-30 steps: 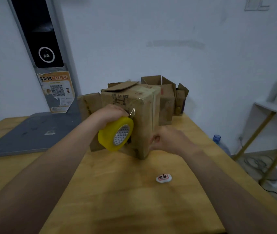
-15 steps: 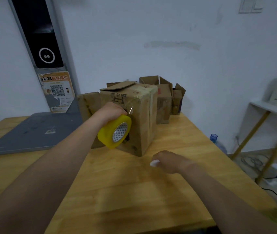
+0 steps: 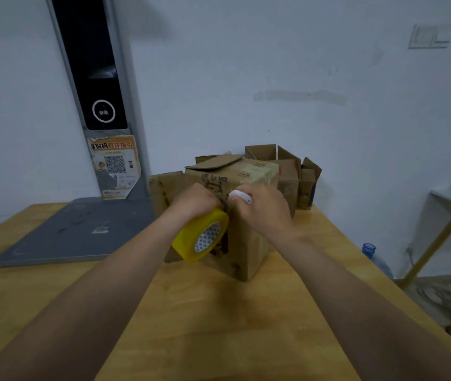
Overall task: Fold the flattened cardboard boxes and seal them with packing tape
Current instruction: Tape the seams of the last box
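From the head view, I see the cardboard box (image 3: 249, 215) standing upright on the wooden table (image 3: 218, 325), a near corner turned toward me. My left hand (image 3: 195, 200) is closed around the yellow tape roll (image 3: 201, 237), pressed against the box's left face with the roll's core facing me. My right hand (image 3: 262, 207) is closed on a small white cutter (image 3: 239, 196), just to the right of the roll at the top of that face. I judge the tape strand runs between the two hands, so the cut falls immediately right of the left grip; the right hand is nearer.
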Demonstrator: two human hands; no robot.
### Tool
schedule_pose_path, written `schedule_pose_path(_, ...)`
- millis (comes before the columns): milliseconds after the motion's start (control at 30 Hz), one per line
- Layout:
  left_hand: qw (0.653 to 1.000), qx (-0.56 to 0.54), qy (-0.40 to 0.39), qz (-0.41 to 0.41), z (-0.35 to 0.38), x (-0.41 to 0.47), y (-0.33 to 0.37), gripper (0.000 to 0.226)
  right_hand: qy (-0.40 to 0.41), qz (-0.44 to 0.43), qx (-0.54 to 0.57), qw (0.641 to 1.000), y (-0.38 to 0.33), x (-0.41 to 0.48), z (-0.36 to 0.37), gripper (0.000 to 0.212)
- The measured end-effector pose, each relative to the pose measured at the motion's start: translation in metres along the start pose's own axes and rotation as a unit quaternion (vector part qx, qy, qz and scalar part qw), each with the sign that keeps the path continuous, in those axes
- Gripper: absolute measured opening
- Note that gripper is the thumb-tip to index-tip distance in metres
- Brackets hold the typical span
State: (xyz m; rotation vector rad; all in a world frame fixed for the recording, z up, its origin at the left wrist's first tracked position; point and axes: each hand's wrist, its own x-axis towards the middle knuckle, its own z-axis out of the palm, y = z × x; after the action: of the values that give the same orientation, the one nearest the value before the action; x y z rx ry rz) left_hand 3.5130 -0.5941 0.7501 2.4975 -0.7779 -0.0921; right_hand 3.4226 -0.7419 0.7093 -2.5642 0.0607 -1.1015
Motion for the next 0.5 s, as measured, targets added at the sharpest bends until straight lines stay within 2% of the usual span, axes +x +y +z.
schedule_pose_path(133,1.000,0.001,0.007,-0.015,0.001,0.003,-0.003,0.035,-0.003,0.025,-0.053,0.998,-0.011,0.012,0.013,0.030)
schedule_pose_path(267,1.000,-0.002,0.004,-0.011,0.001,0.007,-0.005,0.036,-0.030,0.024,-0.114,0.993,-0.014,0.012,0.020,0.027)
schedule_pose_path(500,1.000,0.000,0.007,-0.010,0.006,0.014,-0.011,0.022,-0.039,0.025,-0.068,0.997,0.004,-0.005,0.012,0.022)
